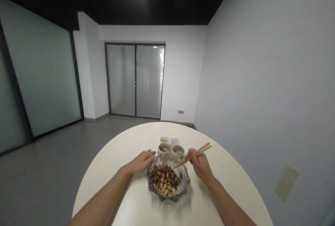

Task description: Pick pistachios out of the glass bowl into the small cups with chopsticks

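A clear glass bowl (184, 184) with a scalloped rim holds brown striped seeds (162, 173) and pale nuts (165, 188). At its left rim rests my left hand (142, 160), fingers stretched out and holding nothing. A pair of wooden chopsticks (192, 156) is gripped in my right hand (200, 163), to the right of the bowl. Their tips reach down to the seeds inside. Just behind the bowl stand two cream-coloured cups, the left cup (161, 151) with a few dark bits in it and the right cup (178, 153) with something pale at the bottom.
Behind the cups are two small white dishes; the left dish (164, 137) has a few pale pieces, and the right dish (175, 141) stands beside it. All stand on a round white table (131, 198). A white wall (261, 79) rises close on the right.
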A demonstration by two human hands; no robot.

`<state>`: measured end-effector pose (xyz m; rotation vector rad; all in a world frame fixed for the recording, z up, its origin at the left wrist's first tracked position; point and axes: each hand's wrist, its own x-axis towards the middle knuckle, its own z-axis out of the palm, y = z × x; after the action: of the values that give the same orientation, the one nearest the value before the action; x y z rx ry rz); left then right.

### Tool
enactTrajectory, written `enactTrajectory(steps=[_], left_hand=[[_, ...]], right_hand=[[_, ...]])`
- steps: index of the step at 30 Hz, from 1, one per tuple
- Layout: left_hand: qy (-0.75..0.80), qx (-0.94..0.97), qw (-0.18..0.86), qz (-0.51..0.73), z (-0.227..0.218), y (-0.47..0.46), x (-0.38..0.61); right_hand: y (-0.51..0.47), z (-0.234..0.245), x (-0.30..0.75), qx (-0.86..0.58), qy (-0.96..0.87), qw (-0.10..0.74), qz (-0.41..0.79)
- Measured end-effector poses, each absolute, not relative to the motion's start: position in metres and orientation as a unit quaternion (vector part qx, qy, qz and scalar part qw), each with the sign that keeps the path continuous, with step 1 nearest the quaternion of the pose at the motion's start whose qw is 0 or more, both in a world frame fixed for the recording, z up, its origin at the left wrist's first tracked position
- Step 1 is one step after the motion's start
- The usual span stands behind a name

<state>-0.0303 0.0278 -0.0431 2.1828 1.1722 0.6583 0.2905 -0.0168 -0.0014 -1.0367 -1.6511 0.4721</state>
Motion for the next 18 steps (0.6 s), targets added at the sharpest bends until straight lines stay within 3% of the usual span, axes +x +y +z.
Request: enactTrajectory(steps=[18], left_hand=[[0.443,0.812,0.286,0.25,-0.042,0.026,-0.031]], right_hand=[[-0.028,0.014,0.287,-0.43,-0.687,0.551,0.199]])
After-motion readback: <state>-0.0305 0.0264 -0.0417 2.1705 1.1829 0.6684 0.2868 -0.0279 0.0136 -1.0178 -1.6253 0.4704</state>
